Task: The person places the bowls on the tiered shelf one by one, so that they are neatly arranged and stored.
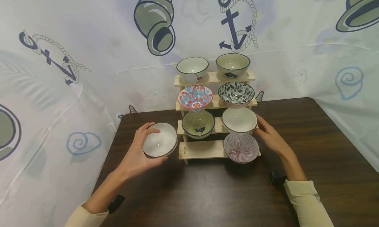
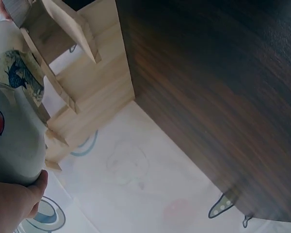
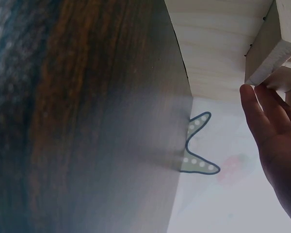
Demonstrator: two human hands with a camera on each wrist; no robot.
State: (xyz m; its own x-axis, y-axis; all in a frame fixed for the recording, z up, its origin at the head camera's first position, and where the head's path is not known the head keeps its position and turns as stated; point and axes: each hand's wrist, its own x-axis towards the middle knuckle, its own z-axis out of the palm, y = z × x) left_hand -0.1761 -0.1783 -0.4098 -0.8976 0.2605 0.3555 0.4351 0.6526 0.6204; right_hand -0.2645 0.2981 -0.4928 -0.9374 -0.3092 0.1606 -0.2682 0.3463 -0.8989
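Observation:
My left hand (image 1: 141, 153) grips a white bowl (image 1: 160, 140) with a dark rim, left of a stepped wooden rack (image 1: 204, 150). The thumb lies along its near side and the fingers reach over its far rim. In the left wrist view a red and dark design shows on that bowl's outside (image 2: 14, 141). My right hand (image 1: 270, 136) is at the rack's right side, fingers stretched out beside another white bowl (image 1: 239, 120). In the right wrist view its fingertips (image 3: 247, 91) meet the end of a wooden rack board (image 3: 276, 48).
Below that white bowl sits a purple-streaked bowl (image 1: 241, 148). A speckled green bowl (image 1: 198, 124), a red-blue floral bowl (image 1: 195, 97), a black leaf-patterned bowl (image 1: 236, 93) and two dark-rimmed bowls stand on the rack. Behind the dark table (image 1: 207, 194) hangs a printed cloth (image 1: 103, 72).

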